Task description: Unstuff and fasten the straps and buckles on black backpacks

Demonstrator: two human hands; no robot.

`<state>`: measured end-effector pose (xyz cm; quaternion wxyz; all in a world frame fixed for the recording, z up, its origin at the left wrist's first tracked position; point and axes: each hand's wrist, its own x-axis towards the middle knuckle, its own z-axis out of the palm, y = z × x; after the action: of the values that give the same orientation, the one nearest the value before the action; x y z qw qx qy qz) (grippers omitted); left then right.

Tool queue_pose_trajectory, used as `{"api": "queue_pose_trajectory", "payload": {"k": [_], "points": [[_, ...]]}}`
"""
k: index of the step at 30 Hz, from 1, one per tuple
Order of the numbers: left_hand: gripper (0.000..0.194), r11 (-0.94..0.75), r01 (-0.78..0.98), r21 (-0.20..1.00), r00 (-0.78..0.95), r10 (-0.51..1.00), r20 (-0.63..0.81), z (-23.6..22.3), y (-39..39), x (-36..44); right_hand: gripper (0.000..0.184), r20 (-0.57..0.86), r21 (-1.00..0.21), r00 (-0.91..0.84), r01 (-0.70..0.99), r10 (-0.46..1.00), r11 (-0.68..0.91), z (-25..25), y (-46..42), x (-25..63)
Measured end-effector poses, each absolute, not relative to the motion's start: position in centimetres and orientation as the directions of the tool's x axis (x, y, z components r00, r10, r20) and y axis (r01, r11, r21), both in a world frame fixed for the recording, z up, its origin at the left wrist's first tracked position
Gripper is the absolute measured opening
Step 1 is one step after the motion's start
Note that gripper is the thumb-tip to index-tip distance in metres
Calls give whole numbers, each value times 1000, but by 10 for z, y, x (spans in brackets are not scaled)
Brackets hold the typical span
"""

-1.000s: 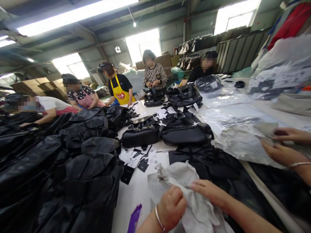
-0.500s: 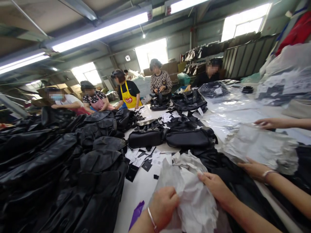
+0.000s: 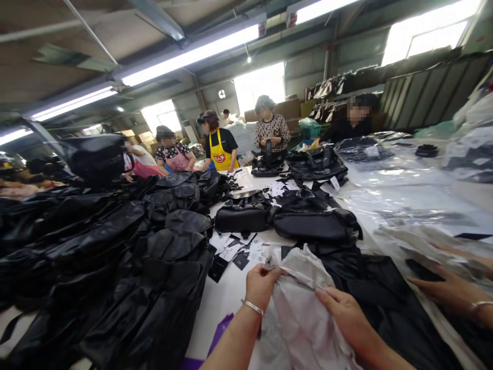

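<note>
Together, our two hands pinch a pale grey cloth (image 3: 304, 321): our left hand (image 3: 262, 285) nips its upper rim between thumb and fingers, and our right hand (image 3: 342, 308) clasps its right side, thumb pressed on the fabric, some fingers hidden. We hold the cloth up between them, over the near part of a white table (image 3: 210, 308). Left of the cloth lies purple material (image 3: 221, 331); farther left, we see a heap of black bags (image 3: 115, 288). Behind the cloth are loose tags (image 3: 231, 252) and a smooth black bag (image 3: 318, 226). Right of the cloth, past flat black material (image 3: 385, 298), is a co-worker's hand (image 3: 450, 288).
</note>
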<state>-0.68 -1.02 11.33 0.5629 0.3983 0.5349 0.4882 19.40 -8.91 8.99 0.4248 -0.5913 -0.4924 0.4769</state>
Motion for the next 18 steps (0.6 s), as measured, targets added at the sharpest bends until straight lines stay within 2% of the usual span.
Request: {"api": "queue_pose_trajectory", "payload": {"k": [2,5,11,13,15,18], "points": [[40,224,-72,972,-69,971,-229,107,-8,-16,52,-203,-968,56,138,978,-209,86,-92,204],[40,225,-82,971,-11,974,-226,102,-10,-22,53,-231,-963,-16,150,973,-226,89,-95,213],[36,140,36,989,250,957,-145,111,-14,-3,45,-138,-963,-132,249,982,-102,121,-69,217],[35,121,81,989,315,939,-141,114,-9,-2,41,-152,-959,-113,257,982,-119,125,-57,219],[36,118,144,982,309,938,-158,114,-1,-9,43,-220,-961,-19,173,975,-214,120,-51,223],[34,126,268,955,172,969,-177,105,10,-27,41,-275,-961,75,-14,958,-275,106,-55,226]]}}
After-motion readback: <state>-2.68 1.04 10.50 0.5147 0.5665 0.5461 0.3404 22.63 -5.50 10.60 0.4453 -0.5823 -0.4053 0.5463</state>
